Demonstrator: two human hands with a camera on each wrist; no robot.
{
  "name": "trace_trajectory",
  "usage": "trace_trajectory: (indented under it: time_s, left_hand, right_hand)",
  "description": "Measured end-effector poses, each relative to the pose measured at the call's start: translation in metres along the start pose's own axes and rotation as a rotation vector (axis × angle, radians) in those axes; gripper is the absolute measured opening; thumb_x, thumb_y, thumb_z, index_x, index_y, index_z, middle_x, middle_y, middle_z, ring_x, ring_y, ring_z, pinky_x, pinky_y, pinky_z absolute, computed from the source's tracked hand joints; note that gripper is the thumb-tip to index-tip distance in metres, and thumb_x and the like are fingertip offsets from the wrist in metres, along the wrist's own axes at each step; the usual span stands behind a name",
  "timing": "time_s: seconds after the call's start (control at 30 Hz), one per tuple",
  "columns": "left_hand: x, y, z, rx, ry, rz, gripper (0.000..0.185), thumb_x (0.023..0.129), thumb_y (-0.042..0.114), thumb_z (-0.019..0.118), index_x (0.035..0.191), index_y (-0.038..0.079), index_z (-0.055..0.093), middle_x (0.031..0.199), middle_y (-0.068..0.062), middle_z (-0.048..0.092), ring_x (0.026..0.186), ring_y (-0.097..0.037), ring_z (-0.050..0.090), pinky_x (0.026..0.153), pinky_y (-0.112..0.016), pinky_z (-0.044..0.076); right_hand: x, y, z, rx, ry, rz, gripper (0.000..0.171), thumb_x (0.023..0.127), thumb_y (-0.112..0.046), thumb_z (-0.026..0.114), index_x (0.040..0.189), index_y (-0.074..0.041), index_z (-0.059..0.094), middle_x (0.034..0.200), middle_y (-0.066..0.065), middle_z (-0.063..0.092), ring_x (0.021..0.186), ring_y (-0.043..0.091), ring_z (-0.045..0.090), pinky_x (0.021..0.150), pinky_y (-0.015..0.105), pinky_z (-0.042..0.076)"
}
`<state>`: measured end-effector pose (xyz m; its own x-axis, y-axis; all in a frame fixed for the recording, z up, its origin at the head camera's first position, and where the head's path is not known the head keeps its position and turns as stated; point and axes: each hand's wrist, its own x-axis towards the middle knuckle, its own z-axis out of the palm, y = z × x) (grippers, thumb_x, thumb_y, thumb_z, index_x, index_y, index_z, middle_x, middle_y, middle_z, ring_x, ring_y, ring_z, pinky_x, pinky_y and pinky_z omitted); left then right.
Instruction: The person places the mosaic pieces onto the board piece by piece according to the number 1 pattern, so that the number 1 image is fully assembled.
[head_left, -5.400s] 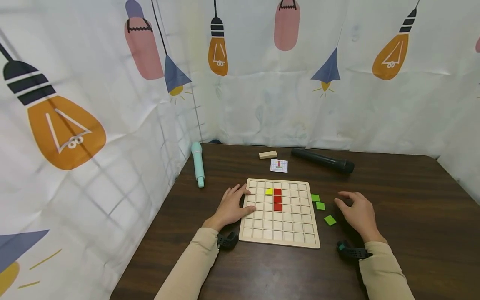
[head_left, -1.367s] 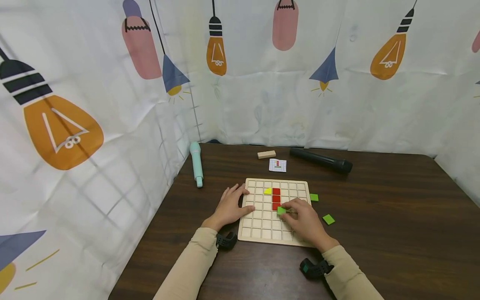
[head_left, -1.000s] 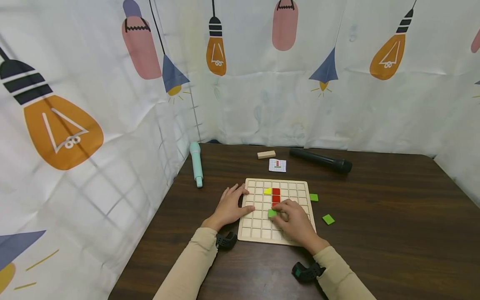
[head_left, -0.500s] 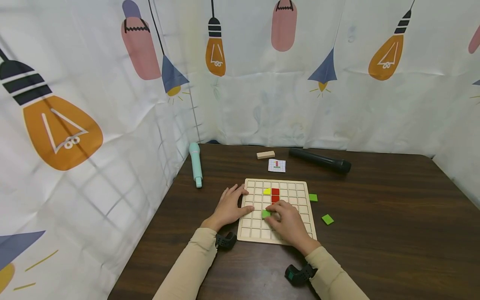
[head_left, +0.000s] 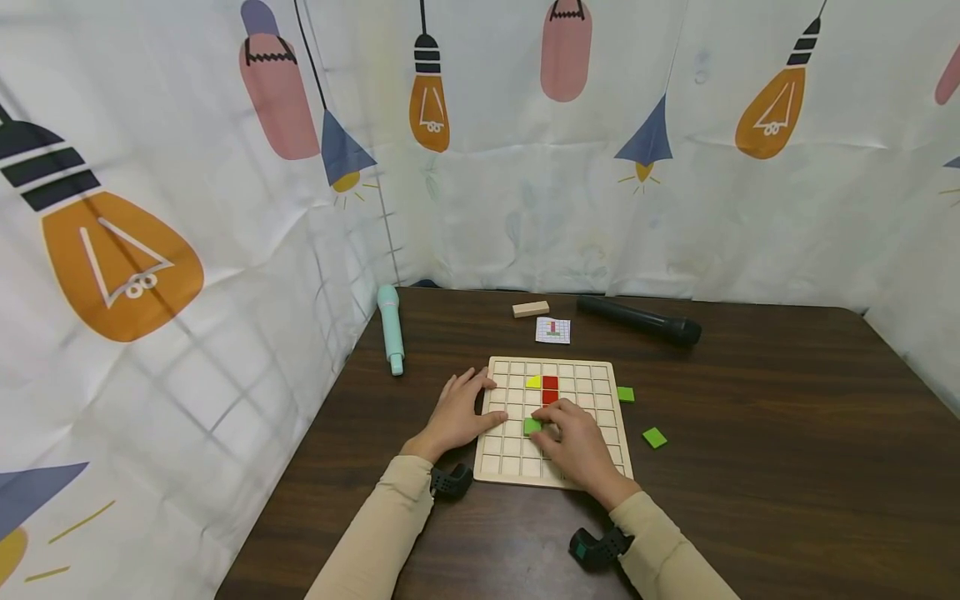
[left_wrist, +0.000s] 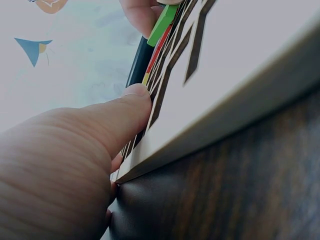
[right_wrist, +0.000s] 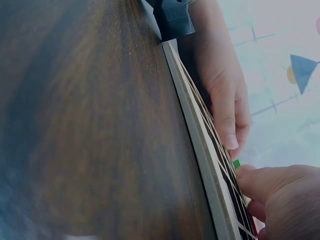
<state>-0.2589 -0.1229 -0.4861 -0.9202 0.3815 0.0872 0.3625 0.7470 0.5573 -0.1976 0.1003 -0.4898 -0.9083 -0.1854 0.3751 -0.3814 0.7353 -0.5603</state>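
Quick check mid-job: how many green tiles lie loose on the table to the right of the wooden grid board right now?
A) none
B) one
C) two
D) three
C: two green tiles lie on the dark table beside the board, one near its right edge and one farther out; a third green tile is on the board under the right hand.

Right hand (head_left: 576,440) moved from frame right onto the wooden grid board (head_left: 600,379); one flat green square tile (head_left: 532,426) carried along, now lower centre.
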Motion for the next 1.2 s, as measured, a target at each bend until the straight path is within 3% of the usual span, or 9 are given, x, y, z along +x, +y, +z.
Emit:
trace_trajectory:
  time_s: [0.57, 0.9, 1.2]
  left_hand:
    - [0.001, -0.001, 0.0, 0.001, 0.008, 0.0, 0.052, 0.089, 0.047, 0.069, 0.129, 0.016, 0.056, 0.158, -0.005, 0.031, 0.148, -0.027, 0.02, 0.121, -0.05, 0.007]
    - [0.001, -0.001, 0.001, -0.007, -0.004, -0.011, 0.055, 0.089, 0.048, 0.068, 0.131, 0.016, 0.055, 0.158, -0.005, 0.03, 0.148, -0.027, 0.018, 0.121, -0.05, 0.007]
    - [0.001, -0.001, 0.001, -0.012, -0.001, -0.005, 0.054, 0.089, 0.046, 0.069, 0.132, 0.016, 0.055, 0.158, -0.005, 0.031, 0.148, -0.027, 0.019, 0.121, -0.048, 0.006]
  right_hand:
    - [0.0, -0.002, -0.001, -0.002, 0.0, -0.014, 0.025, 0.079, -0.022, 0.083, 0.102, -0.014, 0.075, 0.096, -0.005, 0.064, 0.08, 0.011, 0.055, 0.07, 0.03, 0.045]
    - [0.0, 0.01, -0.012, 0.08, 0.013, 0.078, 0.019, 0.085, -0.022, 0.078, 0.103, -0.015, 0.075, 0.097, -0.006, 0.062, 0.084, 0.011, 0.056, 0.073, 0.031, 0.05]
    - [0.003, 0.03, -0.032, 0.042, 0.059, 0.143, 0.025, 0.089, -0.022, 0.074, 0.111, -0.013, 0.073, 0.101, -0.001, 0.063, 0.091, 0.017, 0.06, 0.075, 0.036, 0.051]
